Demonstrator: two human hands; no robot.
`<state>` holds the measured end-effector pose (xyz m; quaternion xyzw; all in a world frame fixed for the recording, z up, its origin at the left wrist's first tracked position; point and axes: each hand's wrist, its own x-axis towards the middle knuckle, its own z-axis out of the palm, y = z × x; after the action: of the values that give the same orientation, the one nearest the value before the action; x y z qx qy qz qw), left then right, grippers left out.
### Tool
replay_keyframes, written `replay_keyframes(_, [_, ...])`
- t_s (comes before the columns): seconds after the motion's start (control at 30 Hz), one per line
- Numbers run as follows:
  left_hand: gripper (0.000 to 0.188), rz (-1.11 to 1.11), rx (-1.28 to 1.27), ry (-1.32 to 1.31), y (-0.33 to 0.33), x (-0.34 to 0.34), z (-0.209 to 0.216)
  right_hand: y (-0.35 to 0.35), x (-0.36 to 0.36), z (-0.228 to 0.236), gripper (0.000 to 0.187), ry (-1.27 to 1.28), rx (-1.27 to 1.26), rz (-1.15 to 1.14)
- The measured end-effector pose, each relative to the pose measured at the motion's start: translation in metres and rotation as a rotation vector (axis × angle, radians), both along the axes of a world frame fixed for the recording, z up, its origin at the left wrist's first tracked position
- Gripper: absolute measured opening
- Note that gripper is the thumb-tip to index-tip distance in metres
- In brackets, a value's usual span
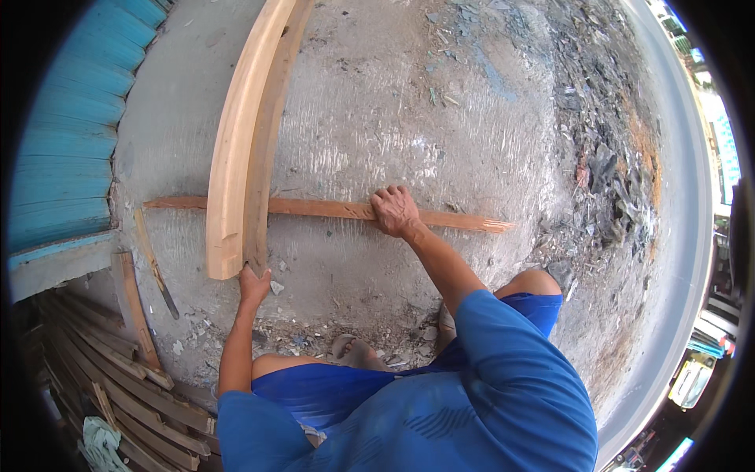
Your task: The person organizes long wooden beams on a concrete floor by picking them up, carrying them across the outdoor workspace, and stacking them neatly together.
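Observation:
A long pale timber [232,181] runs away from me on the left, with a browner plank [258,181] alongside its right side. A thin reddish wooden strip [322,208] lies crosswise on the ground and passes under both; its right end is splintered. My left hand [253,286] holds the near end of the browner plank, right beside the end of the pale timber; some of its fingers are hidden. My right hand [395,211] is closed over the reddish strip, right of the planks, with its knuckles up.
A saw-like tool or thin stick [156,263] lies at left, near a turquoise wooden wall [75,141]. Several old boards [118,362] are stacked at lower left, with a pale cloth [102,444]. Dark debris [602,165] covers the concrete at right.

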<state>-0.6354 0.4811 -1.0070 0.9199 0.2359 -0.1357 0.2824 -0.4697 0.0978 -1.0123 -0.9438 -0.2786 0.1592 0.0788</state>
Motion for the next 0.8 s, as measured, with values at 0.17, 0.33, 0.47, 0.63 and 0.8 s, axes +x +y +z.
replay_keyframes(0.17, [0.062, 0.026, 0.074, 0.030, -0.011, 0.016, 0.013, -0.003, 0.001, 0.007, 0.033, 0.032, 0.002, -0.033])
replay_keyframes(0.33, [0.061, 0.030, 0.101, 0.144, -0.007, 0.019, 0.009, -0.005, 0.003, 0.018, 0.042, -0.209, 0.109, -0.051])
replay_keyframes(0.47, [0.064, 0.043, 0.096, -0.004, 0.003, 0.005, -0.002, -0.005, -0.002, 0.027, 0.031, -0.169, 0.059, -0.058])
replay_keyframes(0.63, [0.064, 0.059, 0.153, 0.183, -0.011, 0.012, 0.015, -0.006, -0.004, 0.002, 0.023, -0.062, -0.074, -0.067])
replay_keyframes(0.8, [0.066, -0.016, 0.202, 0.421, -0.028, 0.028, 0.053, -0.015, -0.010, 0.012, 0.027, -0.035, -0.028, -0.082])
